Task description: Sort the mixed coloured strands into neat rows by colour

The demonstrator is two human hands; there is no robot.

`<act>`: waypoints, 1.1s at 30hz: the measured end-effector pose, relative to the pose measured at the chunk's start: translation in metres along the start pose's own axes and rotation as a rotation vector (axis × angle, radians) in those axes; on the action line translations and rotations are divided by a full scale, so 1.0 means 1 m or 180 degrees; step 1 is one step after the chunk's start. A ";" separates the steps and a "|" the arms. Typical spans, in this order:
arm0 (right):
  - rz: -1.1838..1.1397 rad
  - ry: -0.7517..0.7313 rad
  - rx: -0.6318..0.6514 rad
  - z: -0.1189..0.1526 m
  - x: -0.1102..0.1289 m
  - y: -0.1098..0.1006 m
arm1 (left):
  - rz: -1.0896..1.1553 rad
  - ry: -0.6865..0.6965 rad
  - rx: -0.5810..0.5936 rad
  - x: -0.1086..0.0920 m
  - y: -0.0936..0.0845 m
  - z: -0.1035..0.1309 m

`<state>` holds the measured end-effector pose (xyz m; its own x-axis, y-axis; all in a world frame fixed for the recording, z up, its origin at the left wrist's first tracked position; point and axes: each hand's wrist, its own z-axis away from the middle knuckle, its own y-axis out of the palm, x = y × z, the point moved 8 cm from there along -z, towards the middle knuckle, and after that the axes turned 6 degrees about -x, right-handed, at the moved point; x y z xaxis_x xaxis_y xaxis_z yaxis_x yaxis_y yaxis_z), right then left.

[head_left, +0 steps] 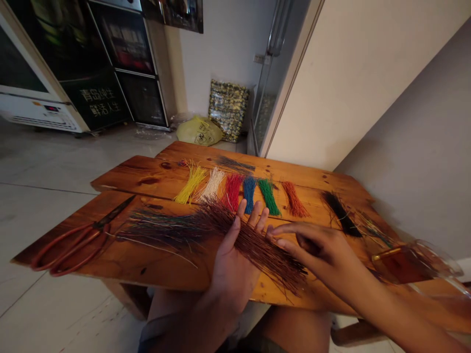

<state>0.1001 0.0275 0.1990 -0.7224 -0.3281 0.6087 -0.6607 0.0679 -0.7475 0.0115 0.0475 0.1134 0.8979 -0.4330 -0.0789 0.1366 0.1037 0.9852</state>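
A thick bundle of dark brown wires (270, 250) lies slantwise across the palm of my left hand (235, 260), whose thumb and fingers wrap loosely round it. My right hand (320, 245) is at the bundle's upper right side, with thumb and index finger close together at the wires; whether a wire is between them is too small to tell. Beyond lie bundles of yellow (191, 184), white (212, 184), red (233, 190), blue (249, 193), green (269, 196) and orange wires (294, 198). Mixed dark wires (165, 226) lie to the left.
Red-handled scissors (83, 239) rest at the wooden table's (121, 176) left end. A black bundle (341, 213) and a glass pot of brown liquid (401, 262) are on the right. A yellow bag (199, 131) stands on the floor beyond.
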 end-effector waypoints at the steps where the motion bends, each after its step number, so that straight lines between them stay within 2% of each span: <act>1: -0.0049 0.0091 -0.0134 0.000 -0.002 -0.005 | 0.0038 -0.0019 0.0025 0.000 0.001 0.000; 4: -0.0188 0.0354 -0.0396 0.000 -0.009 -0.016 | 0.0100 -0.0063 0.0047 0.002 0.003 0.000; 8: -0.0335 0.0572 -0.0243 0.002 -0.011 -0.014 | 0.0161 -0.0119 0.0006 0.005 0.003 0.001; 13: -0.0299 0.0356 -0.0104 -0.005 -0.001 -0.005 | 0.0199 -0.0153 -0.0045 0.005 0.004 0.004; 18: -0.0033 0.0038 0.0074 -0.010 0.007 0.007 | 0.0225 -0.0128 -0.0350 0.004 0.002 0.007; 22: 0.0150 -0.0132 0.0238 -0.007 0.010 0.012 | 0.0265 -0.0141 -0.0446 0.004 0.002 0.008; 28: 0.0007 -0.0024 0.0338 -0.004 0.005 0.005 | 0.0292 -0.0179 -0.0490 0.005 0.007 0.011; 33: -0.0167 0.0328 0.0034 0.001 -0.011 -0.008 | 0.0298 -0.0135 -0.0503 0.007 0.001 0.009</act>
<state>0.1132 0.0296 0.1980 -0.7042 -0.2324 0.6708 -0.6965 0.0429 -0.7163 0.0142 0.0370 0.1156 0.8918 -0.4520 0.0219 0.1202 0.2832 0.9515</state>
